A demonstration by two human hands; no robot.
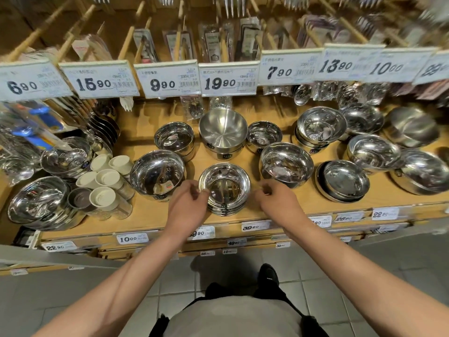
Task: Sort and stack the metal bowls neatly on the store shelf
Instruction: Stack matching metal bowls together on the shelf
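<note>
Right now your left hand [188,203] has its fingers [198,192] curled at the left rim of the front-centre stack of bowls [224,188], pinching or at least touching that rim; the blur there keeps you from telling which. Your right hand [272,200] sits just to the right of the same stack, fingers loosely curled and holding nothing, with a narrow gap between them and the bowl's rim.

That stack is several small shiny bowls nested together, standing upright near the front edge of the wooden shelf [303,205], between your two hands. Just to its left is a wider bowl [158,173] with a small label inside it. Behind the stack stands a tall matte bowl [223,132] on a base with a dark sticker, flanked by a small bowl on the left [174,138] and another on the right [264,136]. To the right of your right hand sits a larger polished bowl [286,164], then a nested pair [343,180], and more bowls beyond toward the shelf's right end.

On the left side you have a cluster of white-capped shakers [107,181] lying and standing beside further bowls. Above hangs a row of price cards [170,80], with packaged cutlery on wooden pegs behind.
</note>
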